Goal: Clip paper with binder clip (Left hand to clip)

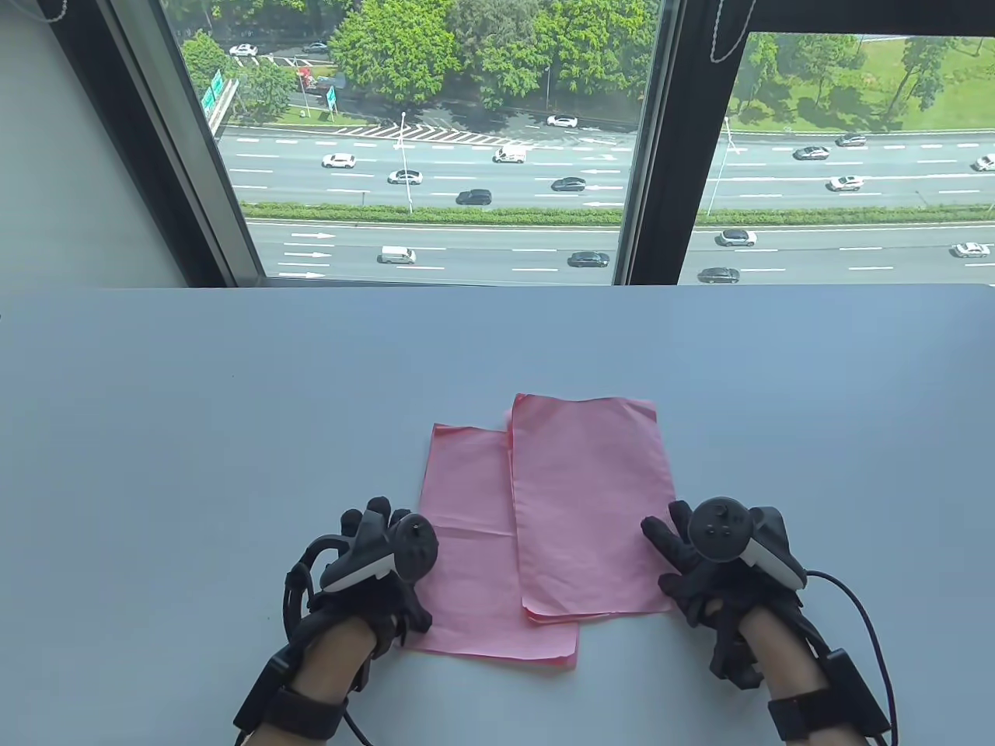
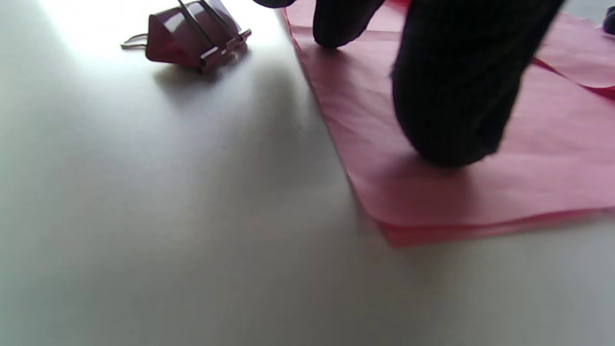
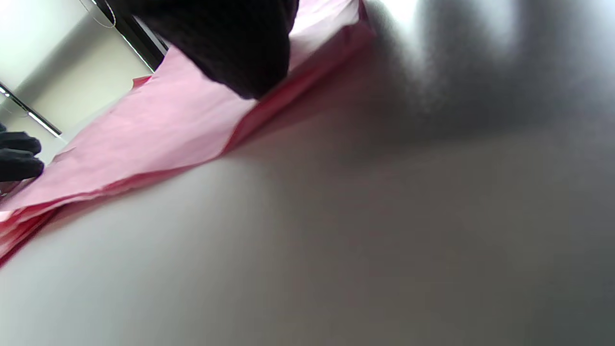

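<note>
Two pink paper sheets lie overlapping on the table, the right sheet on top of the left sheet. My left hand is at the left sheet's near left edge. In the left wrist view its fingertips rest on the pink paper and hold nothing. A dark red binder clip lies on the table just left of the paper, untouched; the table view does not show it. My right hand rests a fingertip on the right sheet's near right edge.
The pale table runs back to a window edge. A cable trails from my right wrist. The left hand's fingers show at the left edge of the right wrist view.
</note>
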`<state>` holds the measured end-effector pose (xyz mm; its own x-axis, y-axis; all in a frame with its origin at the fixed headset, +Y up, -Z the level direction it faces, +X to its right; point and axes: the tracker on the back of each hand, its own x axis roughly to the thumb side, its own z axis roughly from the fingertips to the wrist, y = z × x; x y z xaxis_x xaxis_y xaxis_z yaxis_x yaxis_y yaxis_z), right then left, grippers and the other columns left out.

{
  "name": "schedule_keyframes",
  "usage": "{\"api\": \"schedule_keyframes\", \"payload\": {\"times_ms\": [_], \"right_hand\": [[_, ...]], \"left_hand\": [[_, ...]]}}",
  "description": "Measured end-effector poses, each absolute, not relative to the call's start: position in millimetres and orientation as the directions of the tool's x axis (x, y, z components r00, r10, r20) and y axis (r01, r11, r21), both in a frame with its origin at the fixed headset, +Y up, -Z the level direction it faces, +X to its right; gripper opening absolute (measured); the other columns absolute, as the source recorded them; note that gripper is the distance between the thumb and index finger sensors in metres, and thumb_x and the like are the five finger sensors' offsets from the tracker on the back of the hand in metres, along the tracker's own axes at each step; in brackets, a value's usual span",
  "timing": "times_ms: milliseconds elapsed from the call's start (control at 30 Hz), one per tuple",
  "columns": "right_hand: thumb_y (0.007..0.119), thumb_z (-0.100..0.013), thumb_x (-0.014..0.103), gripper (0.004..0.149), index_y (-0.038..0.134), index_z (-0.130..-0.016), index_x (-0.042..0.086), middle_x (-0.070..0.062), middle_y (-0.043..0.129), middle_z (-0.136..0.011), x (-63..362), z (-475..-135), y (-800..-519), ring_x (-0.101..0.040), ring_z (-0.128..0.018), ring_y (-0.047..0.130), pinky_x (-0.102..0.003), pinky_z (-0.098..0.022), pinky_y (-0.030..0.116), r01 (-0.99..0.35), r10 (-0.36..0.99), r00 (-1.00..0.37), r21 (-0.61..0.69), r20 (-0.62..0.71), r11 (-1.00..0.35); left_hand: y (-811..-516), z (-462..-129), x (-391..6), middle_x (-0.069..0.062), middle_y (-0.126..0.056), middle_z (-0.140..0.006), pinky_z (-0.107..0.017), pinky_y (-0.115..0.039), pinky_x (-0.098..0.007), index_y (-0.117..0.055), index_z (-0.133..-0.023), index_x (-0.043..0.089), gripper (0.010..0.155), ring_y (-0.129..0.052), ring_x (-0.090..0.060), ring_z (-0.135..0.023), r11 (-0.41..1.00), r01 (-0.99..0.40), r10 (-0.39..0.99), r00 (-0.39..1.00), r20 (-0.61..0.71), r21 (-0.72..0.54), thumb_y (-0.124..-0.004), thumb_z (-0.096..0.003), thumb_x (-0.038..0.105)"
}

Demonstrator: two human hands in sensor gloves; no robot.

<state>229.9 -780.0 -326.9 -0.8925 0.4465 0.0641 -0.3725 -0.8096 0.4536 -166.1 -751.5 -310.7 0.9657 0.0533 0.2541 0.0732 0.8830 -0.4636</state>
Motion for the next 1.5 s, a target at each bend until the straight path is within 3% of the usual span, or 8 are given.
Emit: {"api": "schedule_keyframes", "payload": {"times_ms": [767, 833, 1000, 1233, 1500], "right_hand": [[0.084, -0.047, 0.035, 0.074, 0.044, -0.108, 0.026, -0.011, 0.019, -0.111, 209, -317, -776, -0.046, -0.095, 0.010, -0.071, -0.062, 0.017, -0.340, 0.446, -0.888, 0.488, 0.115, -0.804], [0.083, -0.047, 0.041, 0.078, 0.036, -0.108, 0.028, -0.009, 0.008, -0.110, 213, -317, -774, -0.048, -0.094, 0.006, -0.071, -0.062, 0.016, -0.356, 0.456, -0.882, 0.466, 0.119, -0.810], [0.082, -0.047, 0.039, 0.077, 0.036, -0.108, 0.027, -0.011, 0.016, -0.111, 225, -320, -767, -0.048, -0.095, 0.009, -0.071, -0.061, 0.018, -0.402, 0.481, -0.869, 0.407, 0.112, -0.820], [0.079, -0.048, 0.029, 0.071, 0.041, -0.107, 0.024, -0.010, 0.022, -0.111, 226, -322, -777, -0.047, -0.095, 0.012, -0.071, -0.062, 0.020, -0.370, 0.447, -0.889, 0.419, 0.100, -0.829], [0.082, -0.047, 0.036, 0.073, 0.043, -0.107, 0.022, -0.010, 0.021, -0.111, 215, -320, -781, -0.046, -0.095, 0.012, -0.071, -0.061, 0.019, -0.352, 0.438, -0.891, 0.433, 0.115, -0.830]], "left_hand": [[-760, -311, -155, -0.009, -0.030, -0.122, -0.063, -0.005, -0.058, -0.040, -0.115, 0.031, 0.089, -0.005, -0.038, -0.104, 0.868, -0.008, 0.170, 0.944, 0.283, -0.497, -0.085, -0.0438, 0.059], [-755, -311, -159, -0.009, -0.030, -0.122, -0.064, -0.004, -0.058, -0.044, -0.115, 0.031, 0.087, -0.004, -0.037, -0.104, 0.867, -0.035, 0.191, 0.945, 0.265, -0.497, -0.085, -0.0440, 0.058], [-742, -310, -171, -0.009, -0.031, -0.122, -0.065, -0.006, -0.058, -0.048, -0.114, 0.027, 0.086, -0.005, -0.038, -0.103, 0.900, -0.031, 0.148, 0.960, 0.239, -0.435, -0.089, -0.0434, 0.055], [-750, -311, -168, -0.009, -0.031, -0.122, -0.065, -0.007, -0.058, -0.050, -0.114, 0.026, 0.088, -0.004, -0.038, -0.103, 0.868, 0.008, 0.123, 0.965, 0.231, -0.497, -0.092, -0.0415, 0.055], [-754, -308, -157, -0.009, -0.029, -0.122, -0.065, -0.007, -0.059, -0.046, -0.114, 0.027, 0.089, -0.004, -0.038, -0.103, 0.880, 0.030, 0.115, 0.954, 0.276, -0.474, -0.090, -0.0422, 0.056]]}}
